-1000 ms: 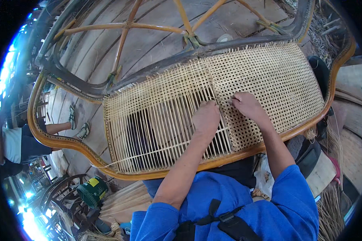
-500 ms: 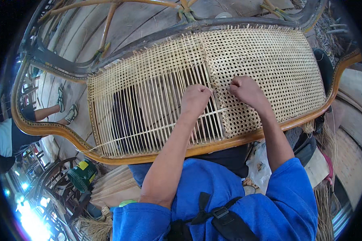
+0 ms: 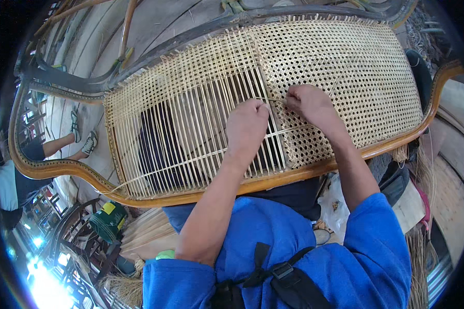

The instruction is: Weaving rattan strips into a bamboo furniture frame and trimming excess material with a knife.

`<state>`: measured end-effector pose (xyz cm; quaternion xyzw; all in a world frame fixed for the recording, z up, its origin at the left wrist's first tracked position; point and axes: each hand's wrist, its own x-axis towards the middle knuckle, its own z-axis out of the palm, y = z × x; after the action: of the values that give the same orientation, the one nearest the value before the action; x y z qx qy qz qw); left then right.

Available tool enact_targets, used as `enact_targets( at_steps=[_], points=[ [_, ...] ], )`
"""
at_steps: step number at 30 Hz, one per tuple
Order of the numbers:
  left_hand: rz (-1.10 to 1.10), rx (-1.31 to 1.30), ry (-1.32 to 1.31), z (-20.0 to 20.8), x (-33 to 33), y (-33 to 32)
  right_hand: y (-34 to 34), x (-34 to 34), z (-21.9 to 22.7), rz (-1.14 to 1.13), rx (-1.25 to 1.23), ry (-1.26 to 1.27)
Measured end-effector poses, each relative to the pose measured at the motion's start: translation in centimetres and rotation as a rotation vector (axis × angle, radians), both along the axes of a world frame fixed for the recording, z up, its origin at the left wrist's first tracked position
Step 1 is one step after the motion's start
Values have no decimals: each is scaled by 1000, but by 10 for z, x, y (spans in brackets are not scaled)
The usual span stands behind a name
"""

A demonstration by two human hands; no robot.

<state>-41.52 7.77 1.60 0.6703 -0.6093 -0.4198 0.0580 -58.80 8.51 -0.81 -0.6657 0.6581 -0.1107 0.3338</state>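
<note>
A long wooden seat frame (image 3: 203, 197) with woven cane lies across my lap. Its right part is a finished-looking cane panel (image 3: 345, 77) with small holes. On the left part, upright cane strands (image 3: 191, 118) run open below a woven band. My left hand (image 3: 248, 126) is closed in a pinch over the upright strands, close to the seam between the two parts. Just right of that seam, my right hand (image 3: 310, 105) pinches too. A thin cane strand (image 3: 275, 100) spans the short gap between both hands' fingertips. Its ends are hidden in my fingers.
A loose cross strand (image 3: 154, 176) runs along the lower left of the frame. Another person's legs (image 3: 62, 147) show at far left. A green container (image 3: 108, 222), a clear plastic bag (image 3: 335, 208) and bundled fibres (image 3: 416, 268) lie around me.
The whole view has shifted slightly, so the frame sits higher. My hands have come a little closer together, and the thin strand between them shows more clearly.
</note>
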Motion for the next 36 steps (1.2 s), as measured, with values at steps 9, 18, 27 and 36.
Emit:
enact_targets(
  at_steps=[9,18,27,36],
  points=[
    [-122,-70,-256,-6,4,8,-8,-4,8,53,194,-115],
    [208,311,149,-1,16,-10,-14,-13,5,104,216,-193],
    [-173,-231,-299,-6,11,17,-9,-2,-3,123,99,-88],
    [202,289,58,0,26,1,-17,4,-3,167,232,-82]
  ],
)
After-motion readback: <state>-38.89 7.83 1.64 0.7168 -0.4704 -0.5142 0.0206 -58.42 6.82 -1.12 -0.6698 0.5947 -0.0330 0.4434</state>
